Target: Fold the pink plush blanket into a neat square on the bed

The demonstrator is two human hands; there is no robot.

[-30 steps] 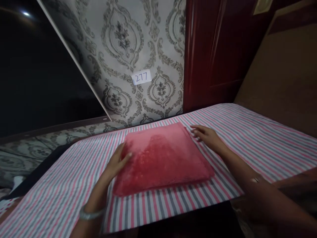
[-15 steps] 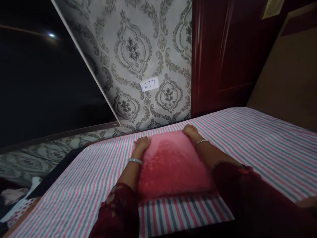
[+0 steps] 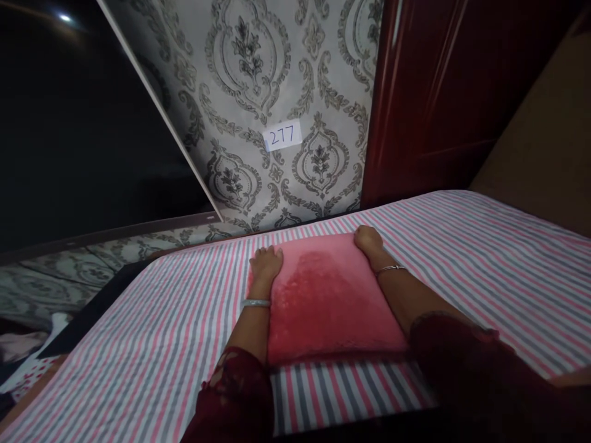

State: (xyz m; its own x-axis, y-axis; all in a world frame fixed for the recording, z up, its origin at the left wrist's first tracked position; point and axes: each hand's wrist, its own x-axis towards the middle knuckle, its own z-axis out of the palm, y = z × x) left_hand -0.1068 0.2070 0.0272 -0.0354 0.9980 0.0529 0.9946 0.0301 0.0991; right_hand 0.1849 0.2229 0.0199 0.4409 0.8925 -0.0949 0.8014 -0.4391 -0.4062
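**Gripping the far corners of the pink cloth**

Folded pink cloth [image 3: 330, 298] lies on the striped bed [image 3: 138, 344]. Left hand [image 3: 266, 263] and right hand [image 3: 368, 240], previously at its sides, now close on its far corners. Paper label [image 3: 282, 135] beyond.

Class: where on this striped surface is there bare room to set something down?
Bare striped cloth lies right of the pink cushion, toward the brown panel, and left of it, toward the dark edge. The middle is crowded: left hand and right hand grip the cushion's far corners.
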